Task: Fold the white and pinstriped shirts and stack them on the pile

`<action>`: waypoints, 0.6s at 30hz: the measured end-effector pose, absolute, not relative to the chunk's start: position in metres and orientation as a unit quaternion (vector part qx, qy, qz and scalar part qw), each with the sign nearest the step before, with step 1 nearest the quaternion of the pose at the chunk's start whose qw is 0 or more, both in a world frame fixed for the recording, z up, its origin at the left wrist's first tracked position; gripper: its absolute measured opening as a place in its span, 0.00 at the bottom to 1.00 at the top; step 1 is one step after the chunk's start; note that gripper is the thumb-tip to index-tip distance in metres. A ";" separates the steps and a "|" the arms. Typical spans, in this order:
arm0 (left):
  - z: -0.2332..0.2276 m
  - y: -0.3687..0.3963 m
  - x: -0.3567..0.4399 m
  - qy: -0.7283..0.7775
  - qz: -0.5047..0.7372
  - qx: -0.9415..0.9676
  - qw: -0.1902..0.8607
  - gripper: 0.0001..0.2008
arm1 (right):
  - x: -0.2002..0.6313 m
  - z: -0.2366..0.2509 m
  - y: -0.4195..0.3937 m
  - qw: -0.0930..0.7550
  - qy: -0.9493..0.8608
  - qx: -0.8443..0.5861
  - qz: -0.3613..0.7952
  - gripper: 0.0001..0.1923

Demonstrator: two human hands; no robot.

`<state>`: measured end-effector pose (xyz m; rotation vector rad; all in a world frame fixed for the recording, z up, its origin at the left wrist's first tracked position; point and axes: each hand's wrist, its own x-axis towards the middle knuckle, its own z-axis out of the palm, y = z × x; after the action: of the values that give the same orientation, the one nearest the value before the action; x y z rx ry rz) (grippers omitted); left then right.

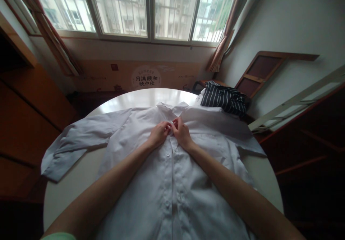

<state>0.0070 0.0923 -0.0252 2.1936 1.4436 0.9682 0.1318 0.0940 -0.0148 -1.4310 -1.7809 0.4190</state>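
Note:
A white button-up shirt (140, 175) lies front side up, its collar at the far end and its sleeves spread to both sides. Just below the collar, my left hand (160, 132) pinches the front edge of the shirt. My right hand (182, 130) meets it there, fingers closed on the opposite edge. Whatever button sits between the fingertips is hidden. Lower down, the two front edges lie side by side and slightly apart, with a button (168, 155) showing on the left one.
The shirt covers much of a round white table (64, 200). Folded dark striped cloth (222, 98) rests at the table's far right edge. Beyond stand a long printed box (107, 76), a wooden chair (258, 71) and a window. A wooden cabinet (24, 125) is at left.

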 end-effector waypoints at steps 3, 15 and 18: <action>-0.025 0.093 0.006 0.509 0.367 0.749 0.210 0.08 | 0.134 -0.017 0.093 0.426 -0.679 -0.566 0.195 0.09; -0.025 0.094 0.005 0.516 0.387 0.726 0.237 0.08 | 0.139 -0.021 0.099 0.494 -0.605 -0.519 0.347 0.16; -0.026 0.095 0.005 0.517 0.386 0.726 0.237 0.08 | 0.138 -0.021 0.098 0.487 -0.614 -0.519 0.342 0.16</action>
<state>0.0053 0.0948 -0.0258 1.9908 1.4177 1.0579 0.1381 0.0984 -0.0205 -1.2620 -1.4940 0.8308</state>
